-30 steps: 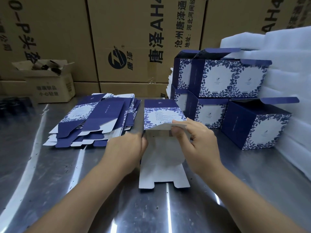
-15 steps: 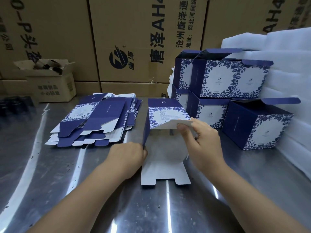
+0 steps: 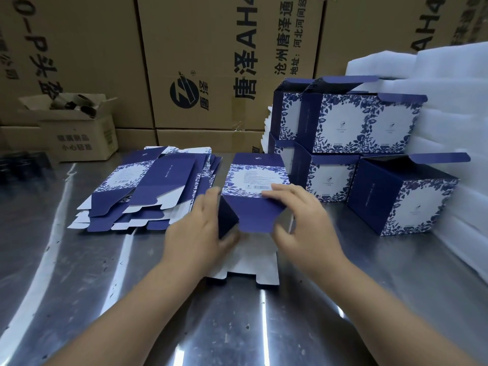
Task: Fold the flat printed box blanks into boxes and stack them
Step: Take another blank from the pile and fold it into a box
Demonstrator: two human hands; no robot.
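The far middle carton (image 3: 224,62) carries sideways print: "唐泽AH4", "沧州唐泽通", "地址:河北河间" and a round logo beside "唐泽". The far right carton (image 3: 383,27) shows "AH4", and the far left carton (image 3: 79,48) shows "0-P头盔". The small open carton (image 3: 79,138) reads "小心轻放". Print on the box blank (image 3: 253,178) is too small to read.

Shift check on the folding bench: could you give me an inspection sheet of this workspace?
Surface: shiny metal table, glare streaks.
Job's things: box blank part-folded between both hands; pile of flat blanks left of it; folded boxes stacked right, lids open.
Clutter: small open carton, far left.
Grips: left hand and right hand both hold the box blank.
Cables: nothing seen.
Surroundings: large cartons behind; white foam sheets right.
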